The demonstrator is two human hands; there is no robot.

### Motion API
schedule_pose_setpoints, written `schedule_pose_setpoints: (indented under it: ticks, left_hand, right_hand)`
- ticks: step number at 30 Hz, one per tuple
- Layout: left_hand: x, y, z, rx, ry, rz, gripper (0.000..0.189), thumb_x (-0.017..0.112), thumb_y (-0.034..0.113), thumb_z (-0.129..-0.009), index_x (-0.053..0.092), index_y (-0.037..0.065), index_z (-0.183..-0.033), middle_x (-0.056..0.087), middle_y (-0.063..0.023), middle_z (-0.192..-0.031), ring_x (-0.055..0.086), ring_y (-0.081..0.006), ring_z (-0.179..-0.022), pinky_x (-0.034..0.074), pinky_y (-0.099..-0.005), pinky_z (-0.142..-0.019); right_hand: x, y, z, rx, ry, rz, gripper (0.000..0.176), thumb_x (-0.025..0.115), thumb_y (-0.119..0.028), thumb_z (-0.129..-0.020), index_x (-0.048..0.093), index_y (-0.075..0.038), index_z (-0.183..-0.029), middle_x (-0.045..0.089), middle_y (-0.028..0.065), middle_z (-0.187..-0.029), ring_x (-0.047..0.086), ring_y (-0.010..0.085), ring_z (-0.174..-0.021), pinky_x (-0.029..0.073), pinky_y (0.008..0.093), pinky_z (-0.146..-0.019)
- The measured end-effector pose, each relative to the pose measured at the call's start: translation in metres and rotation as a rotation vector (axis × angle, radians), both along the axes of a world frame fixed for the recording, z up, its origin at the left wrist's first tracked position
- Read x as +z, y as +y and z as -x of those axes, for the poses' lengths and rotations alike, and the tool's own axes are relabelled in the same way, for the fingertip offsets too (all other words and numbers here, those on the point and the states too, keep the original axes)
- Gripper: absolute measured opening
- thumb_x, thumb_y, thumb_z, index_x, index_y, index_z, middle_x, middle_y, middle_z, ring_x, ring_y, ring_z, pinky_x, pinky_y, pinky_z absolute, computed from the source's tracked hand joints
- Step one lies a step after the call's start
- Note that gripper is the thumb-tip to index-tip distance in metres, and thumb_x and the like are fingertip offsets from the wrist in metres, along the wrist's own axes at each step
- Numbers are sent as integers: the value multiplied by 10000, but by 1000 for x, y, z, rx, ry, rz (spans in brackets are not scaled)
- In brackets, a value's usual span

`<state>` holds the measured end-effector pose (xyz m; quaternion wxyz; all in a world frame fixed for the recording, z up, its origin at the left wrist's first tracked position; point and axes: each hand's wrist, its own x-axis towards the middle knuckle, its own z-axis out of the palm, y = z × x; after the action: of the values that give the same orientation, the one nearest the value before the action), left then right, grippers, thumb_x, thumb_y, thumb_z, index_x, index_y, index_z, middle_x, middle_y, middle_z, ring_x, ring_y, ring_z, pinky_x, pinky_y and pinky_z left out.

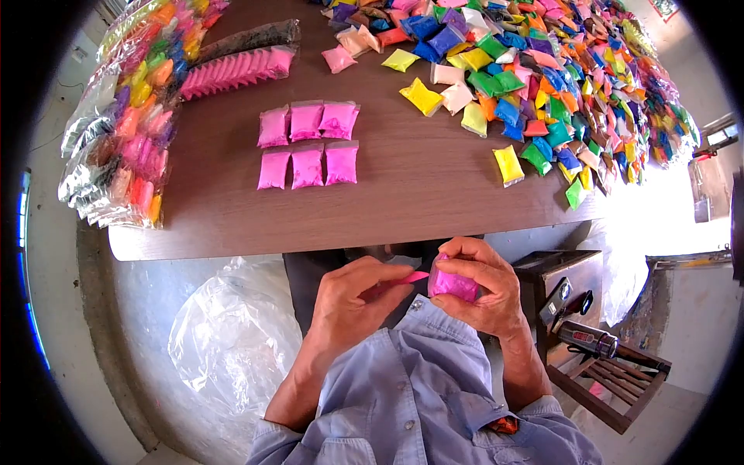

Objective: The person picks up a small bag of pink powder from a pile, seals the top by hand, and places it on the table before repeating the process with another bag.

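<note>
Both hands are held in front of my body, just below the table's near edge. Between the fingers and thumb of my right hand point(492, 291) is a small pink packet point(457, 287) in clear wrap. My left hand point(353, 298) pinches another pink packet point(415, 277), seen nearly edge-on, its tip pointing at the right hand. Most of this second packet is hidden by the fingers. Beyond them on the table, several pink packets point(308, 167) lie flat in two rows of three.
The brown table point(232, 217) holds a large heap of colourful packets point(535, 93) at the right. Packed clear bags point(128, 139) line its left side, near a long pink pack point(240, 74). Clear plastic point(232, 333) lies on the floor; a dark wooden stand point(573, 310) is at my right.
</note>
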<state>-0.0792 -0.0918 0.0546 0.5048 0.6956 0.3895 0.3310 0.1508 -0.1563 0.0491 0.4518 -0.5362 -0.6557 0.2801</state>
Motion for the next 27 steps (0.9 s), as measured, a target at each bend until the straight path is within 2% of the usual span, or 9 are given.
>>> schedule_pose_setpoints:
  ticks: [19, 22, 24, 27]
  left_hand:
    - [8, -5, -5, 18, 6, -61, 221, 844, 0, -868, 796, 19, -1083, 740, -106, -901, 687, -160, -705, 529, -277, -621]
    - [8, -8, -8, 38, 16, -111, 224, 846, -13, -854, 788, 18, -1068, 729, -116, -880, 697, -197, -696, 535, -287, -613]
    - [6, -10, -10, 61, -3, -232, 233, 848, -18, -836, 784, 29, -1055, 717, -109, -851, 700, -236, -690, 548, -308, -602]
    - [4, -13, -13, 79, 3, -350, 230, 847, -16, -828, 783, 38, -1042, 714, -93, -830, 707, -249, -696, 565, -322, -599]
  right_hand:
    - [9, 1, 1, 12, -38, 0, 457, 903, 9, -695, 772, 1, -1133, 685, 143, -1248, 715, 235, -1054, 589, 336, -913]
    - [8, 1, -1, 7, -48, -25, 457, 903, 6, -696, 773, 0, -1134, 684, 143, -1252, 718, 240, -1050, 591, 340, -912]
    - [10, 1, -1, 4, -50, -31, 465, 904, 10, -692, 771, -1, -1138, 684, 144, -1254, 720, 241, -1053, 592, 341, -912]
    - [9, 0, -1, -3, -41, -47, 480, 911, 19, -684, 767, -5, -1142, 685, 148, -1262, 723, 244, -1059, 594, 343, -911]
